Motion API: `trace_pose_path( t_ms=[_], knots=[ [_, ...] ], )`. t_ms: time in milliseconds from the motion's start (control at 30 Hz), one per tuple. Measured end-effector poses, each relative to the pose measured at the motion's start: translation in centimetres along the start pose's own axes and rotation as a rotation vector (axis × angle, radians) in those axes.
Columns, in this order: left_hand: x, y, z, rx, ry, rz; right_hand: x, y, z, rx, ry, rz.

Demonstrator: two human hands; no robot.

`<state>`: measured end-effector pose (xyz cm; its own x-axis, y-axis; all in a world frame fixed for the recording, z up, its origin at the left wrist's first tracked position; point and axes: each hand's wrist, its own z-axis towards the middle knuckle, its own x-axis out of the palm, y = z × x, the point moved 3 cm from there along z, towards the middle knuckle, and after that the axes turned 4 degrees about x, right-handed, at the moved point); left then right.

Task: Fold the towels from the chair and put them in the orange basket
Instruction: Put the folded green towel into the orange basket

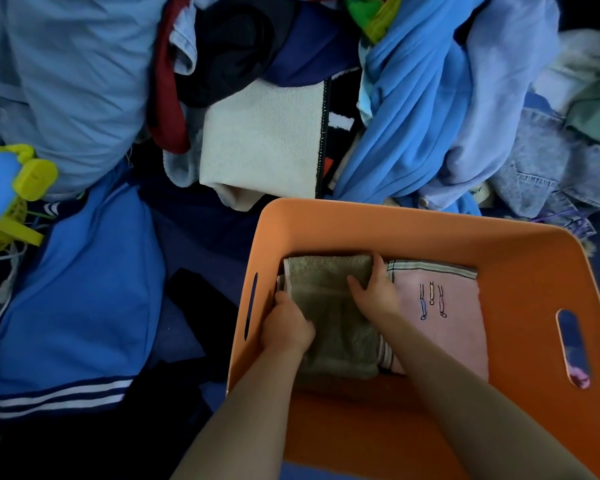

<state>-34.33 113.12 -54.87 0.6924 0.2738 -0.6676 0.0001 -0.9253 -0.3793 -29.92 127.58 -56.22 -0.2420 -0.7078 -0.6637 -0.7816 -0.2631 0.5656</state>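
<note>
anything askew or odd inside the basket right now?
Nothing stands out. The green towel lies folded in the orange basket beside the folded pink towel, held at its edges by the left hand and right hand.

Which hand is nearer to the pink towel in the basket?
Right. The right hand holds the green towel's edge right beside the pink towel; the left hand grips the green towel's opposite side, by the orange basket's left wall.
</note>
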Motion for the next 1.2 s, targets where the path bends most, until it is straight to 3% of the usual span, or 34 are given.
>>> trace_pose_path(
  t_ms=[133,267,467,567,767,833,933,1000,1100,1200],
  knots=[
    [0.5,0.9,-0.3,-0.151,0.037,-0.111,0.4,0.0,0.0,-0.014,0.059,-0.178],
    [2.1,1.8,0.3,-0.284,0.137,-0.038,0.9,0.1,-0.6,-0.017,0.095,-0.312],
    [2.7,1.9,0.5,-0.313,0.127,-0.173,0.9,0.1,-0.8,-0.044,0.082,-0.218],
    [2.5,1.4,0.0,-0.282,0.066,-0.176,0.5,0.1,-1.5,-0.079,0.045,-0.153],
    [0.5,-0.2,-1.8,-0.067,-0.224,0.038,-1.0,0.3,-3.5,-0.146,-0.125,0.143],
    [0.4,-0.5,-1.2,-0.016,-0.219,0.085,-1.1,0.5,-3.2,-0.109,-0.125,0.151],
    [0.6,-0.2,-0.7,-0.001,-0.243,0.239,-0.6,0.5,-2.4,-0.019,-0.046,-0.036],
    [0.4,-0.5,-0.7,0.090,-0.300,0.428,-0.2,0.8,-2.3,-0.124,-0.052,-0.341],
    [1.9,-0.3,-0.6,0.331,-0.147,0.675,1.5,0.4,-2.3,-0.381,0.113,-0.709],
    [2.2,0.1,0.9,0.423,-0.025,0.794,2.8,-1.3,-1.6,-0.405,0.275,-0.917]
  ],
)
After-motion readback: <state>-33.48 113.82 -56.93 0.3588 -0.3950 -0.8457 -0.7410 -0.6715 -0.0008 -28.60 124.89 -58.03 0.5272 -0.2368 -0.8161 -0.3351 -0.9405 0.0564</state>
